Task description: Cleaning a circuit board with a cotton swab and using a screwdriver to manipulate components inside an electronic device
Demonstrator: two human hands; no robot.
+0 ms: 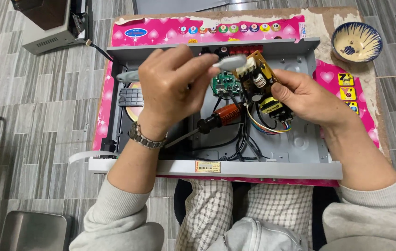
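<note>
The floor is laid with grey, wood-grain tiles. At far left on it sits a grey box, cut off by the top edge, and at near left the corner of a metal tray shows. A low desk stands in the middle, its brown top mostly covered by a pink sheet printed with hearts, a row of coloured round badges along its far edge and small square pictures at right. On the sheet lies an open grey metal chassis, lid off, with a small yellow-and-red sticker on its near rim.

The left hand, a metal watch on its wrist, is closed on a grey tool held across the chassis; its other end pokes out left of the hand, and the hand hides its middle. Under that hand lies a screwdriver with an orange-and-black handle, its shaft partly covered by the wrist. A green board sits deeper in, half hidden.

The right hand grips a tan circuit board, tilted up above the chassis and trailing coloured wires into black cables. What the tool's tip touches is hard to make out.

At far right a blue-patterned bowl stands on the desk. Checked trousers and grey sleeves fill the near edge.
</note>
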